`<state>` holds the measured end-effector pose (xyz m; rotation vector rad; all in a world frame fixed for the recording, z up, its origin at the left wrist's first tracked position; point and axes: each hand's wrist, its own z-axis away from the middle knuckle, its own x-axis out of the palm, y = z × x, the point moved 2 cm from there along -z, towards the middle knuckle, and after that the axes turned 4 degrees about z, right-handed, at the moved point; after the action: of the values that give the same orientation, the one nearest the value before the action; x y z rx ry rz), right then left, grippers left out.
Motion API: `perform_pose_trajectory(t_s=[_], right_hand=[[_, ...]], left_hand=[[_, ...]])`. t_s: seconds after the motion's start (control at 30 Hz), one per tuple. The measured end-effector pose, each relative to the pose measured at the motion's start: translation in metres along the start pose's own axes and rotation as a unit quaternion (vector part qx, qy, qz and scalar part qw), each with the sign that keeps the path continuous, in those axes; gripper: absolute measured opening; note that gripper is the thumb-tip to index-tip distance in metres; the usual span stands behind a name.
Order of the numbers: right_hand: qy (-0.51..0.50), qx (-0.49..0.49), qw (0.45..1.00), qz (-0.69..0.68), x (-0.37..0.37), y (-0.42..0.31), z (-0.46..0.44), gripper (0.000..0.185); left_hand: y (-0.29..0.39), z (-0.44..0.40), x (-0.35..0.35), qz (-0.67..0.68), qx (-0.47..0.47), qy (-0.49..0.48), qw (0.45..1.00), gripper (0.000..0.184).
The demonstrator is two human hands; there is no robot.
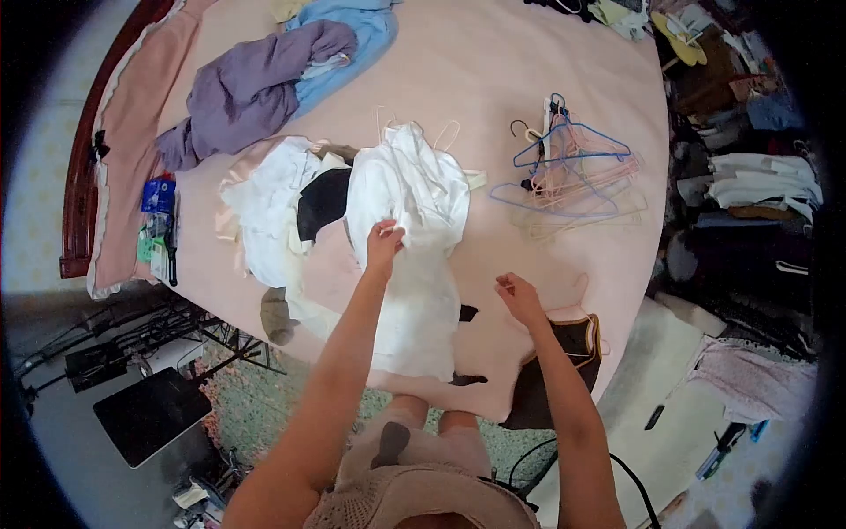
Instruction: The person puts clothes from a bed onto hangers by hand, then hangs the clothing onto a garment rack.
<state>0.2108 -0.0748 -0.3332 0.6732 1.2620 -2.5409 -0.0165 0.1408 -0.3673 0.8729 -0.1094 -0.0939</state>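
Note:
A white garment with thin straps (419,282) lies spread on the pink bed, its lower end near the front edge. My left hand (384,244) is on its upper middle, fingers bent together at a fold of the white cloth. To the right of the garment my right hand (518,294) hangs over the bed with its fingers curled loosely and apart, touching nothing. Left of the garment are a black piece of cloth (324,201) and a heap of white clothes (269,198).
Several hangers (573,163) lie tangled at the right of the bed (458,53). A dark brown garment (529,397) is at the front right edge. Purple cloth (242,97) and blue cloth (366,40) lie at the back left. A black stand (152,414) is at the lower left.

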Motion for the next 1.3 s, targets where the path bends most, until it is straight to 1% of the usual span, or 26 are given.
perform_pose_trajectory(t_s=[0.07, 0.1, 0.17, 0.2, 0.27, 0.3, 0.37, 0.4, 0.47, 0.5, 0.57, 0.6, 0.67, 0.7, 0.77, 0.8, 0.87, 0.9, 0.97, 1.0, 1.07, 1.1, 1.17, 1.2, 1.27, 1.3], right_hand=[[0.01, -0.036, 0.998, -0.043, 0.013, -0.025, -0.012, 0.029], [0.011, -0.037, 0.998, -0.042, 0.022, -0.034, -0.018, 0.029], [0.026, -0.089, 0.993, -0.073, 0.042, -0.051, -0.033, 0.038], [0.026, -0.089, 0.993, -0.074, 0.053, -0.056, -0.041, 0.038], [-0.008, -0.012, 0.985, -0.17, 0.079, -0.067, -0.057, 0.056], [-0.008, -0.012, 0.985, -0.172, 0.084, -0.081, -0.059, 0.056], [-0.103, 0.174, 0.92, -0.337, 0.092, -0.109, -0.054, 0.077], [-0.103, 0.174, 0.92, -0.337, 0.101, -0.118, -0.053, 0.077], [-0.145, 0.161, 0.933, -0.287, 0.114, -0.135, -0.05, 0.093], [-0.146, 0.159, 0.934, -0.284, 0.122, -0.136, -0.049, 0.093], [-0.096, 0.082, 0.975, -0.182, 0.137, -0.132, -0.047, 0.098], [-0.095, 0.081, 0.976, -0.179, 0.141, -0.132, -0.043, 0.098], [-0.017, -0.011, 0.995, -0.094, 0.142, -0.133, -0.033, 0.076], [-0.015, -0.012, 0.996, -0.091, 0.143, -0.127, -0.03, 0.076], [-0.053, -0.005, 0.981, -0.185, 0.142, -0.112, -0.026, 0.043], [-0.049, -0.008, 0.982, -0.182, 0.133, -0.118, -0.017, 0.043], [-0.043, 0.024, 0.954, -0.296, 0.102, -0.141, 0.012, 0.031], [-0.038, 0.02, 0.956, -0.292, 0.093, -0.145, 0.023, 0.031], [0.002, -0.019, 0.978, -0.209, 0.075, -0.151, 0.046, 0.033], [0.009, -0.021, 0.979, -0.204, 0.067, -0.157, 0.06, 0.033], [0.033, -0.086, 0.985, -0.146, 0.051, -0.175, 0.089, 0.034], [0.043, -0.088, 0.985, -0.143, 0.045, -0.181, 0.103, 0.034], [0.02, -0.129, 0.978, -0.161, 0.035, -0.193, 0.128, 0.036], [0.031, -0.131, 0.978, -0.157, 0.029, -0.198, 0.139, 0.036], [-0.017, -0.154, 0.976, -0.151, 0.02, -0.205, 0.161, 0.039], [-0.018, -0.176, 0.966, -0.189, 0.016, -0.21, 0.172, 0.039]], left_hand=[[0.003, 0.027, -0.009, 0.065, -0.059, 0.001, 0.996, 0.035], [0.003, 0.038, -0.017, 0.066, -0.058, 0.001, 0.996, 0.035], [0.001, 0.058, -0.031, 0.179, -0.092, -0.103, 0.974, 0.038], [0.001, 0.068, -0.038, 0.179, -0.092, -0.103, 0.974, 0.038], [-0.002, 0.084, -0.052, 0.181, -0.13, -0.132, 0.966, 0.039], [-0.01, 0.087, -0.062, 0.166, -0.149, -0.116, 0.968, 0.041], [-0.003, 0.103, -0.067, 0.113, -0.143, -0.136, 0.974, 0.04], [0.002, 0.111, -0.068, 0.061, -0.136, -0.156, 0.976, 0.039], [0.007, 0.122, -0.068, 0.088, -0.14, -0.172, 0.971, 0.036], [0.007, 0.126, -0.068, 0.055, -0.142, -0.179, 0.972, 0.036], [0.01, 0.131, -0.067, 0.026, -0.141, -0.196, 0.97, 0.037], [0.008, 0.131, -0.069, 0.03, -0.139, -0.198, 0.97, 0.037], [0.004, 0.13, -0.07, -0.022, -0.124, -0.225, 0.966, 0.035], [0.009, 0.133, -0.068, -0.019, -0.122, -0.227, 0.966, 0.035], [0.024, 0.141, -0.062, -0.038, -0.145, -0.239, 0.96, 0.029], [0.021, 0.138, -0.064, -0.036, -0.14, -0.242, 0.959, 0.029], [0.0, 0.124, -0.07, -0.078, -0.133, -0.209, 0.966, 0.024], [-0.006, 0.12, -0.071, -0.075, -0.128, -0.213, 0.966, 0.024], [-0.011, 0.112, -0.075, -0.118, 0.015, -0.087, 0.989, 0.022], [-0.016, 0.106, -0.071, -0.114, 0.02, -0.093, 0.989, 0.022], [-0.012, 0.097, -0.06, -0.187, 0.173, -0.063, 0.965, 0.025], [-0.004, 0.101, -0.049, -0.184, 0.179, -0.071, 0.964, 0.025], [0.018, 0.117, -0.018, -0.333, 0.278, -0.04, 0.9, 0.044], [0.02, 0.12, -0.006, -0.328, 0.286, -0.049, 0.899, 0.044], [0.024, 0.13, 0.017, -0.353, 0.392, -0.009, 0.85, 0.07], [0.019, 0.126, 0.024, -0.393, 0.395, -0.013, 0.83, 0.082]])
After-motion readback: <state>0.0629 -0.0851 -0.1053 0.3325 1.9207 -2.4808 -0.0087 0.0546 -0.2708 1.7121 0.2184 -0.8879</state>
